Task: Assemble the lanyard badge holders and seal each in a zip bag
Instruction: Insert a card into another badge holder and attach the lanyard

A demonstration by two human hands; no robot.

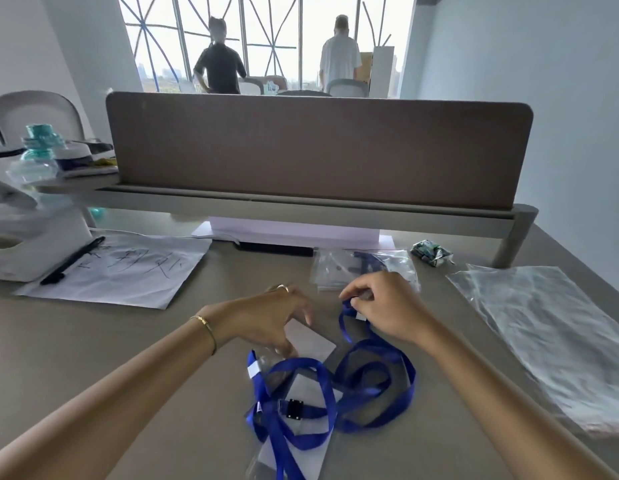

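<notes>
Item: blue lanyard [374,386], loose coils on desk [128,368], centre-front, w/ a second blue strap [294,403] tangled just left, black buckle [294,408] on it. Step (est.): assembly stage, clipping lanyard end to a badge holder; nothing from this pile bagged yet. R hand [384,306]: fingers curled, pinching lanyard's upper end nr its clip; clip detail blurred. L hand [273,317]: fingers bent down, tips on white card/holder [308,339], pinning it flat; actual grip can't tell. Card long axis runs far-left to near-right, diagonal. Lanyard runs from R hand toward viewer. Next: bring clip to holder slot, needs alignment. Filled zip bag [339,268] beyond hands; spare bags [543,323] right.
</notes>
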